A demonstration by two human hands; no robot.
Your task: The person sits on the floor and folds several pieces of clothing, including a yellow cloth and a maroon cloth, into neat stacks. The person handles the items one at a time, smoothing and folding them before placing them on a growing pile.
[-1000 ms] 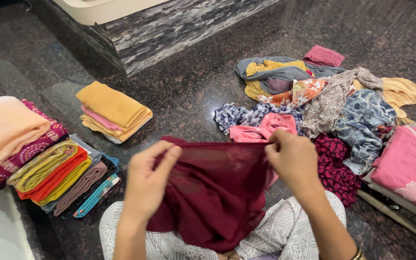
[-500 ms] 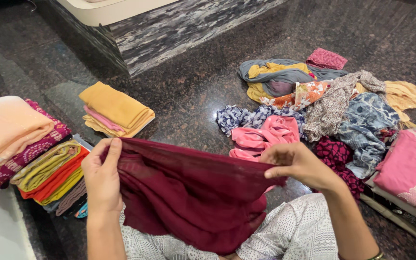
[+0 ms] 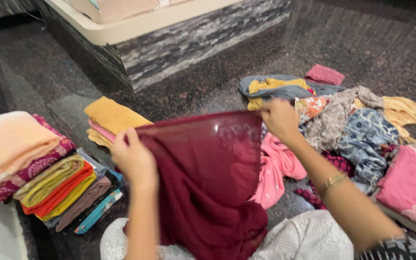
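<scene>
Dark speckled stone floor (image 3: 179,96), with a sheer maroon cloth (image 3: 203,168) stretched between two hands above the lap.

Left hand (image 3: 133,161) is closed on the cloth's upper left edge, and right hand (image 3: 278,118) pinches the upper right corner, so the top edge runs taut while the rest hangs down over white patterned trousers (image 3: 309,238). Folded clothes lie at the left: a mustard-yellow folded stack (image 3: 111,118) and a row of folded coloured garments (image 3: 63,190). A loose heap of unfolded printed clothes (image 3: 352,125) lies at the right.
</scene>
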